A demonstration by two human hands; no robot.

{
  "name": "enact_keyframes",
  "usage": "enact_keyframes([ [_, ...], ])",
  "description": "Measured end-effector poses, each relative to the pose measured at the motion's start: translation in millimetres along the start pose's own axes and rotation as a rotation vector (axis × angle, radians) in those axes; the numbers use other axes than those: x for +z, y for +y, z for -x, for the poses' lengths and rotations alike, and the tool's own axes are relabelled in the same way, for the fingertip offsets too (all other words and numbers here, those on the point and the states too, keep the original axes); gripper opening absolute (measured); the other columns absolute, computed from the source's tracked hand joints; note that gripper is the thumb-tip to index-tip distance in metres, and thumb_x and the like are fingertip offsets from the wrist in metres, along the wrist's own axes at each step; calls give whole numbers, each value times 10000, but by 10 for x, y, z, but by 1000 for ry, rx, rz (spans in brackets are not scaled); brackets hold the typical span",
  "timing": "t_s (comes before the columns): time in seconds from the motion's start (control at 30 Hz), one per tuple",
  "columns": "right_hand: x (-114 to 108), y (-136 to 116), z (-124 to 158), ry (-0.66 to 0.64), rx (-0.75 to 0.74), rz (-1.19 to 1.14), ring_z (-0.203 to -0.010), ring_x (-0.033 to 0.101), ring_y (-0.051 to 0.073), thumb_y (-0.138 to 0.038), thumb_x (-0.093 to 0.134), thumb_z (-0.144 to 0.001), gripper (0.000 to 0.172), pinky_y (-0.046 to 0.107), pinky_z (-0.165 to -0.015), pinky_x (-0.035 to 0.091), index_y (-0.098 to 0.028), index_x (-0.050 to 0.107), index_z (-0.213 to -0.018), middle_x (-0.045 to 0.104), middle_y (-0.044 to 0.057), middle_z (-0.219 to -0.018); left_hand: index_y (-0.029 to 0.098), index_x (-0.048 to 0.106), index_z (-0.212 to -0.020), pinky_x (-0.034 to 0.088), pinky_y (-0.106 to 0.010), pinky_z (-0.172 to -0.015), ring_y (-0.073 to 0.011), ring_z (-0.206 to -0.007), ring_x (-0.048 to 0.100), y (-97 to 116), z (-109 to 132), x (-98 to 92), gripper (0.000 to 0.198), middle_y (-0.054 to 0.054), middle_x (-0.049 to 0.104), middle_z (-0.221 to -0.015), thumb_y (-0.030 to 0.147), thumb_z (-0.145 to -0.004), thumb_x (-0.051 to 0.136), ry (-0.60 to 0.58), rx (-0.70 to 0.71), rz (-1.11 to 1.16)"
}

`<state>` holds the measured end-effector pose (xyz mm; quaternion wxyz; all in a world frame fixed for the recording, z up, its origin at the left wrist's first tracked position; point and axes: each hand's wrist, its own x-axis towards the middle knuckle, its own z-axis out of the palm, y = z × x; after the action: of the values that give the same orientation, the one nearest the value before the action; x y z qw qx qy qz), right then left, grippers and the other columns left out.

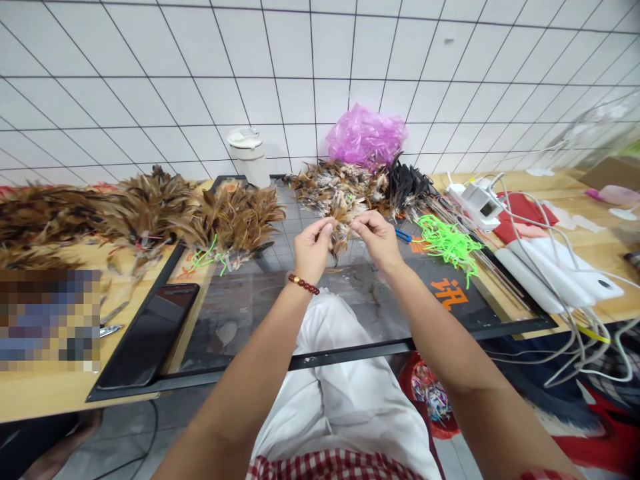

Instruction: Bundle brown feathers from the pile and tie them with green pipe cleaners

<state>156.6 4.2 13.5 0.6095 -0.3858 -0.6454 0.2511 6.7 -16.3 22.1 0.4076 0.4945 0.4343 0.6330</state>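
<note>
Both my hands are raised over the glass sheet, a short way apart, with fingertips pinched. My left hand (314, 250), with a dark red bead bracelet (303, 284) at the wrist, closes on a small tuft of brown and white feathers (341, 241). On the other side of this tuft, my right hand (377, 240) pinches something too thin to make out. Just behind them lies a loose heap of mixed feathers (330, 187), with black feathers (406, 187) at its right. Bright green cords (445, 241) lie right of my right hand, beside a blue tool (403, 235).
Brown feather bundles (240, 217) line the left side. A black phone (150, 333) lies on the black-framed glass (280, 313). Behind stand a white cup (250, 157) and a pink plastic bag (367, 133). White cables and a power strip (565, 273) crowd the right.
</note>
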Motion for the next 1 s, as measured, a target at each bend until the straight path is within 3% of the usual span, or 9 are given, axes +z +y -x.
enact_keyframes([
  [0.13, 49, -71, 43, -84, -63, 28, -812, 549, 160, -439, 635, -813, 234, 330, -777, 463, -216, 669, -753, 581, 25, -805, 134, 717, -848, 298, -188, -411, -56, -434, 461, 81, 45, 41, 215, -19, 627, -608, 309, -728, 687, -229, -229, 151],
  [0.3, 100, -34, 70, -104, -80, 39, -821, 557, 155, -378, 622, -833, 197, 317, -781, 463, -202, 682, -769, 587, 25, -795, 118, 679, -656, 328, -176, -420, -56, -452, 490, 36, 6, -4, 139, -24, 610, -590, 242, -721, 674, -282, -251, 41],
  [0.4, 97, 24, 71, -129, -30, 71, -743, 552, 135, -334, 645, -811, 153, 285, -705, 455, -191, 694, -836, 601, 20, -790, 132, 685, -685, 338, -172, -442, -45, -442, 464, -50, -65, -54, 98, 2, 593, -562, 215, -728, 657, -133, -168, -49],
  [0.53, 76, 65, 109, -516, -36, 224, -675, 538, 120, -286, 728, -716, 135, 254, -660, 425, -181, 707, -799, 614, 5, -730, 137, 667, -746, 336, -164, -450, -37, -453, 461, -98, -156, -98, 121, 20, 584, -579, 255, -751, 639, 163, -142, 64],
  [0.7, 85, 72, 157, -778, -113, 376, -726, 547, 139, -189, 707, -691, 41, 259, -689, 407, -172, 703, -728, 604, 16, -736, 128, 625, -762, 327, -147, -444, -23, -462, 467, -60, -200, -112, 143, 29, 566, -587, 266, -744, 658, 267, -183, 234],
  [0.77, 78, 74, 134, -725, -114, 358, -712, 534, 134, -150, 632, -729, 64, 263, -694, 404, -171, 674, -686, 593, 13, -709, 128, 618, -763, 322, -144, -440, -19, -461, 468, -47, -187, -104, 157, 31, 565, -592, 271, -733, 676, 244, -205, 238],
  [0.83, 59, 70, 88, -520, -53, 270, -707, 529, 133, -177, 604, -752, 75, 271, -700, 408, -171, 641, -687, 597, 10, -707, 129, 614, -765, 299, -143, -419, -15, -447, 454, -34, -154, -87, 176, 35, 561, -595, 284, -728, 688, 197, -239, 234],
  [0.93, 26, 39, 22, -188, 215, -22, -593, 491, 111, -340, 651, -755, 179, 250, -591, 399, -175, 592, -719, 563, -18, -624, 129, 611, -769, 280, -146, -396, -17, -436, 446, -9, -78, -49, 198, 36, 558, -605, 295, -720, 705, 65, -332, 280],
  [1.0, 11, 2, 0, -96, 411, -241, -504, 450, 85, -428, 708, -704, 285, 221, -500, 364, -180, 570, -726, 529, -43, -561, 125, 610, -773, 303, -145, -402, -23, -449, 463, 5, -25, -22, 205, 30, 562, -617, 288, -711, 719, -46, -417, 326],
])
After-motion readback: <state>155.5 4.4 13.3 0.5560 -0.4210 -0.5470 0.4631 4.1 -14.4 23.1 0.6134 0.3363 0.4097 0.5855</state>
